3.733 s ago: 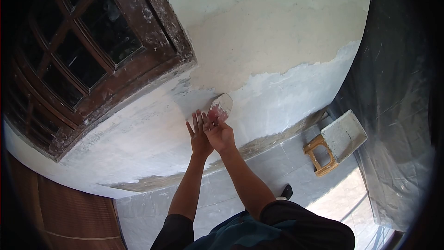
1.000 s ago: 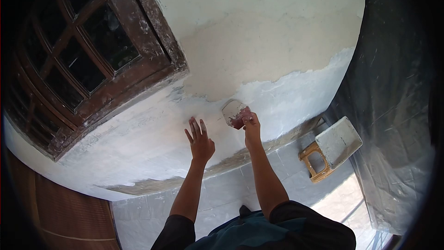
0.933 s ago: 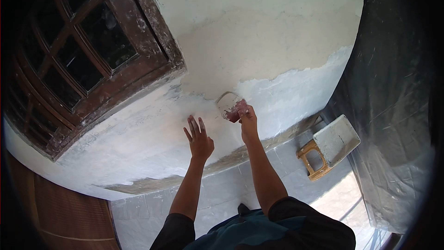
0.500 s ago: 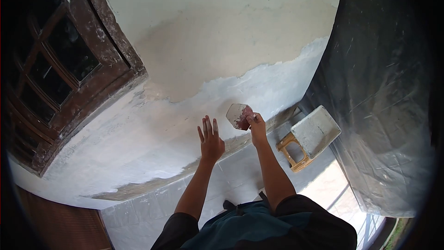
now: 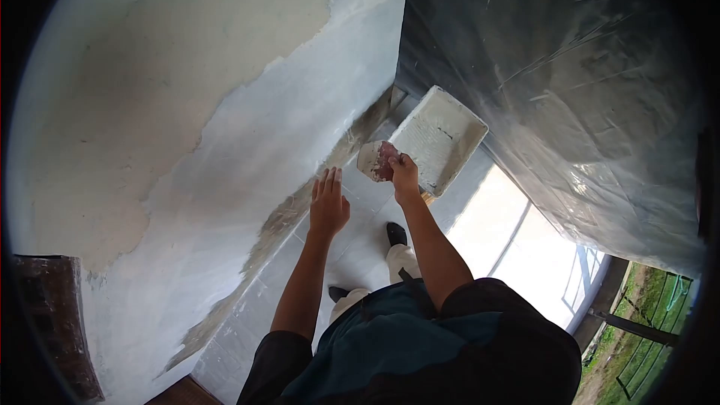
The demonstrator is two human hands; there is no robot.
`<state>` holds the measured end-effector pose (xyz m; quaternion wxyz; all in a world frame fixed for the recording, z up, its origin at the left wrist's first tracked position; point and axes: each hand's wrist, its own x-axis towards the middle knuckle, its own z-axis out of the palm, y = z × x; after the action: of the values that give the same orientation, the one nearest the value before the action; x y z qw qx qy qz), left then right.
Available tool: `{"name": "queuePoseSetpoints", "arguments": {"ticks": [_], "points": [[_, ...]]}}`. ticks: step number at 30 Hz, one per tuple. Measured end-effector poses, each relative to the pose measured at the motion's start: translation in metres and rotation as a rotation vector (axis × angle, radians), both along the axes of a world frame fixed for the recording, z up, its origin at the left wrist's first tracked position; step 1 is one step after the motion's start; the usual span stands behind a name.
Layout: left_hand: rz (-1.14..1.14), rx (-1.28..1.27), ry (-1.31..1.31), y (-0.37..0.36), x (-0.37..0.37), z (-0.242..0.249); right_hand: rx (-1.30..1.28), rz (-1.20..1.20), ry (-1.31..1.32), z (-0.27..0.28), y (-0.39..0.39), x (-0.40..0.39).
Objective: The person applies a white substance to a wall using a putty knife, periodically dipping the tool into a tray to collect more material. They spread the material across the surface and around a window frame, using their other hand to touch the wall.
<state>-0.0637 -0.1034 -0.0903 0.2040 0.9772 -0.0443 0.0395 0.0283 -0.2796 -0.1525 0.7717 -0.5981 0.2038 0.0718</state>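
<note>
In my right hand is a putty scraper, a flat plate with a reddish area and pale smears, its grip pinched between thumb and fingers. The scraper overlaps the near left corner of a paint tray coated with white material. Held out to the left, my left hand has its fingers stretched and holds nothing. It appears in front of the lower edge of the wall, which is white-coated below and beige above.
Under the tray a bit of a yellowish stool shows. Plastic sheeting hangs at the right. My shoes stand on a grey tiled floor. A brown wooden frame sits at lower left, and grass shows at lower right.
My view has turned right toward the tray, and the window has mostly left it. The scraper now overlaps the tray's corner; my left hand's fingers are closer together.
</note>
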Motion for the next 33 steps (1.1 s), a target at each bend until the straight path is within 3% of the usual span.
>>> {"name": "queuePoseSetpoints", "arguments": {"ticks": [1,3,5,7,11,17,20,22,33], "points": [[-0.041,-0.010,0.037,-0.012,0.009,-0.006,-0.005,-0.014,0.021,-0.008,-0.018,0.006],[-0.081,-0.024,0.086,-0.036,0.025,-0.021,-0.350,0.040,0.035,-0.012,-0.054,0.016],[-0.119,-0.039,0.129,-0.061,0.042,-0.037,-0.377,-0.032,0.011,-0.038,-0.087,0.029],[-0.161,-0.050,0.165,-0.082,0.057,-0.053,-0.713,-0.043,0.046,-0.041,-0.119,0.042],[-0.175,-0.059,0.252,-0.123,0.082,-0.072,-0.874,-0.104,0.124,-0.044,-0.174,0.067],[-0.203,-0.074,0.330,-0.159,0.103,-0.101,-1.215,-0.160,0.028,-0.080,-0.246,0.115],[-0.197,-0.130,0.350,-0.168,0.105,-0.113,-1.252,-0.124,0.047,-0.093,-0.266,0.140],[-0.195,-0.156,0.374,-0.172,0.103,-0.119,-1.306,-0.054,-0.120,-0.104,-0.274,0.148],[-0.169,-0.184,0.439,-0.176,0.091,-0.136,-1.262,0.090,-0.170,-0.147,-0.265,0.165]]}}
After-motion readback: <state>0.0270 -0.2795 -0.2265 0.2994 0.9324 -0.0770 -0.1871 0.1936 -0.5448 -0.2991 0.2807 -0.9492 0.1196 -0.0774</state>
